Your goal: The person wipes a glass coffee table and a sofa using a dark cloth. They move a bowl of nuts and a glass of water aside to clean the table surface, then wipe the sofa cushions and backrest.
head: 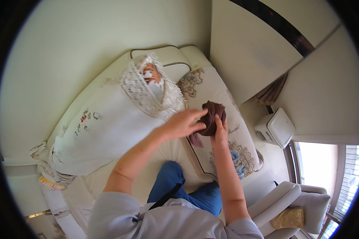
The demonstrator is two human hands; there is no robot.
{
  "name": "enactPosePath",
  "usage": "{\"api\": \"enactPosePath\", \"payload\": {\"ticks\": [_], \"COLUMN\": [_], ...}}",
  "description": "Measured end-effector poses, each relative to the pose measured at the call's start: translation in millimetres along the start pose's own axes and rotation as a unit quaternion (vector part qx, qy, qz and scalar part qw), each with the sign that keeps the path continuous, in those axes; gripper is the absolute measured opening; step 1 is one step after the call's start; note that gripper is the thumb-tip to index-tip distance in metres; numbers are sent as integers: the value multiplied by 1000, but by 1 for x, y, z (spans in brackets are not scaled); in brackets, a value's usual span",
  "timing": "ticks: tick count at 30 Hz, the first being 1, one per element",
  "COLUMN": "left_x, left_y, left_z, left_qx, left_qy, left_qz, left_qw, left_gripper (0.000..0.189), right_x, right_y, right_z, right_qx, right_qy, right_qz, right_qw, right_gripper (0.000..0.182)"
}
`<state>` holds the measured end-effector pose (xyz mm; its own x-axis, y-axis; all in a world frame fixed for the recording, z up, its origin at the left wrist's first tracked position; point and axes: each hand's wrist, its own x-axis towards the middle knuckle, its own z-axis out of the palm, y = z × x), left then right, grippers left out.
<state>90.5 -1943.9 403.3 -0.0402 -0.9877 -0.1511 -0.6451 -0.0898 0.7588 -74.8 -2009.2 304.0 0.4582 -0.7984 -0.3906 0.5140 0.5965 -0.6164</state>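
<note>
A dark brown cloth (pixel 211 119), bunched into a compact bundle, is held up over the sofa seat. My right hand (pixel 220 131) grips it from below, its thumb lying across the front. At the bundle's left edge is my left hand (pixel 188 122), slightly blurred, with thumb and fingers spread against the fabric. No fold is visibly pinched between them. A mauve piece of cloth (pixel 196 140) shows below the bundle; whether it belongs to the brown cloth, I cannot tell. Beneath my hands lies a cream sofa cover (pixel 203 161) with lace-pattern and blue flower motifs.
A white embroidered cloth (pixel 116 134) drapes the sofa at left. Above it, fringed white lace (pixel 140 92) surrounds a partly hidden orange-brown and white object (pixel 152 74). A lidded white bin (pixel 276 128) stands at right. A grey armchair (pixel 272 203) holds a gold cushion (pixel 288 218).
</note>
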Motion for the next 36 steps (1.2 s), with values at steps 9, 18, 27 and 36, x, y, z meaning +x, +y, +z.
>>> {"api": "enactPosePath", "payload": {"ticks": [9,18,27,36], "left_x": [9,31,42,37], "left_y": [-288,-320,-320,-319], "left_z": [-262,-211,-207,-210], "left_qx": [330,394,390,386], "left_qy": [412,407,428,405], "left_qz": [-62,-55,-36,-48], "left_qw": [847,822,814,827], "left_gripper": [40,56,51,49], "right_x": [204,348,327,276], "right_y": [75,189,181,209], "right_z": [199,215,185,150], "right_qx": [-296,-679,-664,-586], "right_qy": [-92,-163,-35,63], "right_qz": [-278,-346,-393,-434], "right_qw": [909,627,635,681], "right_gripper": [47,57,50,49]}}
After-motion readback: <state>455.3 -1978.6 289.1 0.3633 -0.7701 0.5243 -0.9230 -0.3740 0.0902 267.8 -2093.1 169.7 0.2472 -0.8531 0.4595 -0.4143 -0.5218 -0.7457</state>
